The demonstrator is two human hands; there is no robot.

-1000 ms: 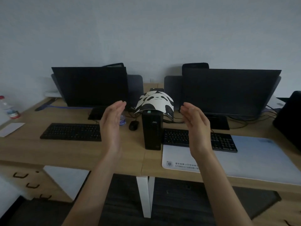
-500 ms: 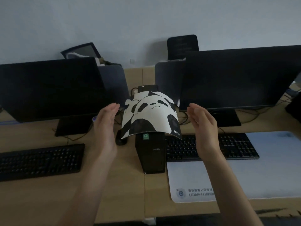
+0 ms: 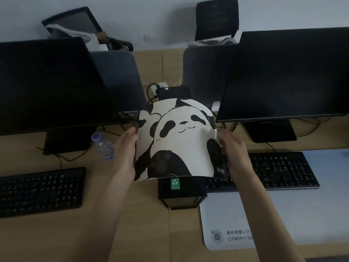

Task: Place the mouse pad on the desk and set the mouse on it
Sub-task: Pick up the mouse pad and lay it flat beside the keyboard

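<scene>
Counted on the worktop (image 3: 56,233)
Two monitors (image 3: 49,82) (image 3: 287,72), two keyboards (image 3: 37,190) (image 3: 279,169), one panda mouse pad (image 3: 177,144), one bottle (image 3: 104,146), two hands (image 3: 124,150) (image 3: 236,152).

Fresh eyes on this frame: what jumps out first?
The panda mouse pad, draped in an arch over the black computer tower at centre. The left hand and right hand touch its side edges. Two dark monitors flank it, keyboards below.

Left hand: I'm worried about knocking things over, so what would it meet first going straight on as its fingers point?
Probably the black cables under the left black monitor; depth unclear.
</scene>
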